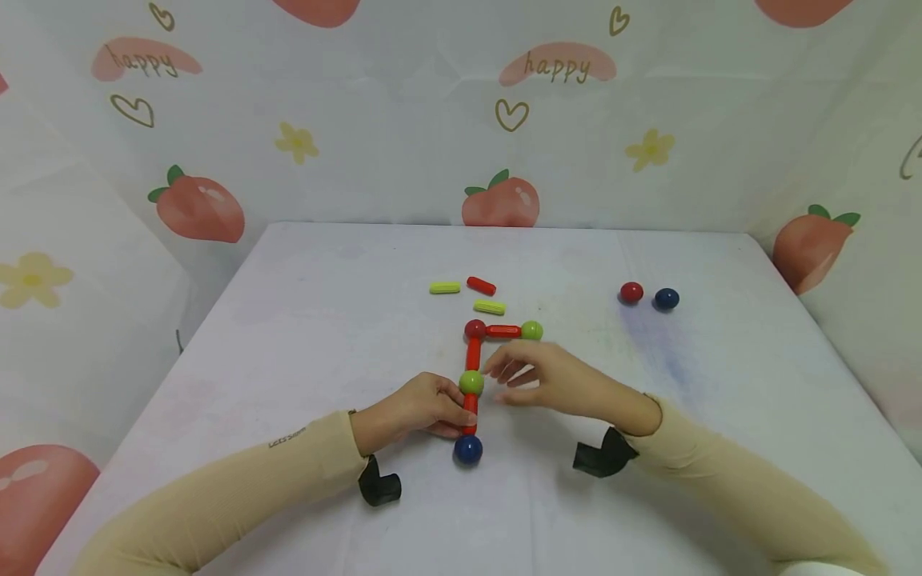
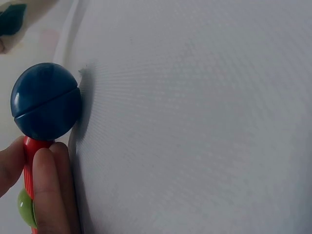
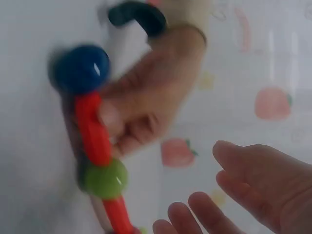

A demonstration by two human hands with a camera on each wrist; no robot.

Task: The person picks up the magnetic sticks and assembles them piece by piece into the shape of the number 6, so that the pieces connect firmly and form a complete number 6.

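Note:
A chain of balls and red rods lies on the table in the head view. A dark red ball (image 1: pixel 475 329) joins a sideways red rod (image 1: pixel 503 331), tipped by a green ball (image 1: pixel 532 330), to an upper red rod (image 1: pixel 473 354). Below follow a middle green ball (image 1: pixel 471 383), a lower red rod (image 1: pixel 471 402) and a blue ball (image 1: pixel 468 450). My left hand (image 1: pixel 423 406) pinches the lower rod between thumb and fingers, just above the blue ball (image 2: pixel 46 101). Right of the middle green ball (image 3: pixel 106 179), my right hand (image 1: pixel 551 378) hovers with loosely bent fingers, holding nothing.
Beyond the chain lie a yellow-green rod (image 1: pixel 444 288), a loose red rod (image 1: pixel 481 286) and another yellow-green rod (image 1: pixel 490 307). A loose red ball (image 1: pixel 631 293) and a dark blue ball (image 1: pixel 666 299) sit at the back right. A printed cloth backdrop (image 1: pixel 389 120) rises behind the table.

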